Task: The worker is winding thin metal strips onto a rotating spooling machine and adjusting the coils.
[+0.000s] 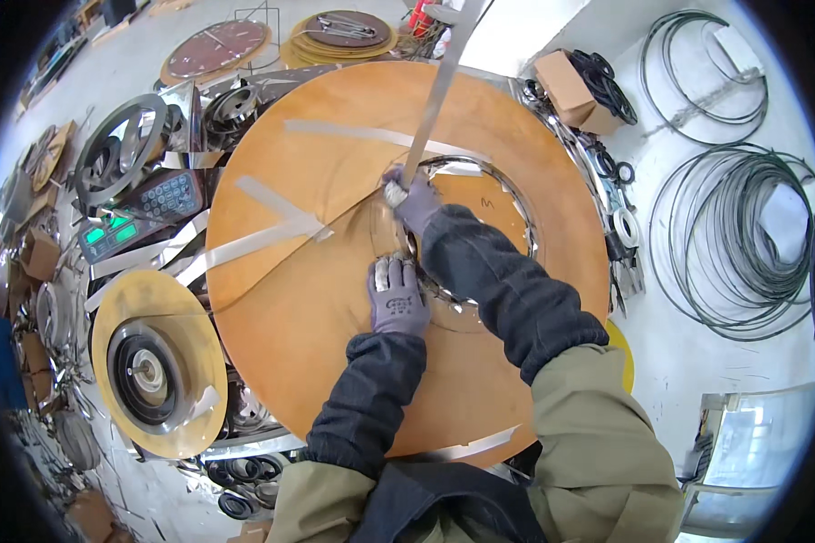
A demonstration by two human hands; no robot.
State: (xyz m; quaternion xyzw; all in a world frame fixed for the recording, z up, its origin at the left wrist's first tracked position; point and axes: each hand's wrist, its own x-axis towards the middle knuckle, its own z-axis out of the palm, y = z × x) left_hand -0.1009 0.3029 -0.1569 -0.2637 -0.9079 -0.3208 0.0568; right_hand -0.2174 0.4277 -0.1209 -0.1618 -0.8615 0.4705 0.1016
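A large orange disc (281,208) lies flat before me, patched with strips of grey tape. On its middle rests a thin, shiny metal ring (513,188), its left side partly hidden by my hands and sleeve. My right hand (416,201), gloved in grey, is closed at the ring's upper left around a long metal strip (436,95) that rises toward the top of the view. Lower down, my left hand (396,297), also gloved, lies flat on the disc with its fingers stretched out toward the ring's left edge.
At left stand a keypad device with a green display (110,234), large metal rings (125,149) and a yellow disc carrying a black reel (206,348). Coiled dark wire (688,299) lies on the floor at right. A cardboard box (561,86) sits beyond the orange disc.
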